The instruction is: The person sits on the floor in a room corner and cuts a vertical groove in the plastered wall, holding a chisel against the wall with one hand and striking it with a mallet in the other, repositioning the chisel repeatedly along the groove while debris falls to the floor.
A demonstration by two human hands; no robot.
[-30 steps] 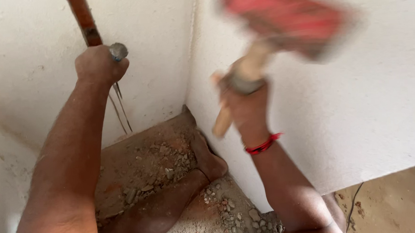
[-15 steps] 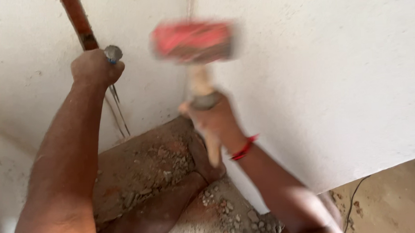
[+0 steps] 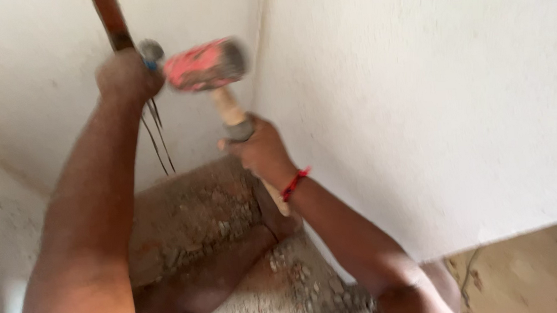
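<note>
Upper left of frame: I see the left hand [image 3: 128, 75] fisted round a chisel [image 3: 150, 52] at the wall [image 3: 414, 107]. Right hand [image 3: 259, 148] grips the hammer [image 3: 209, 64], its head touching the chisel's end. Rubble [image 3: 200, 216] lies lower centre.

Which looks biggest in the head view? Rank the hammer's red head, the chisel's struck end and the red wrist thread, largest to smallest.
1. Hammer's red head, clearly largest, though blurred.
2. Red wrist thread.
3. Chisel's struck end, the grey tip above the left hand. The last two look close, so their order is unsure.
</note>
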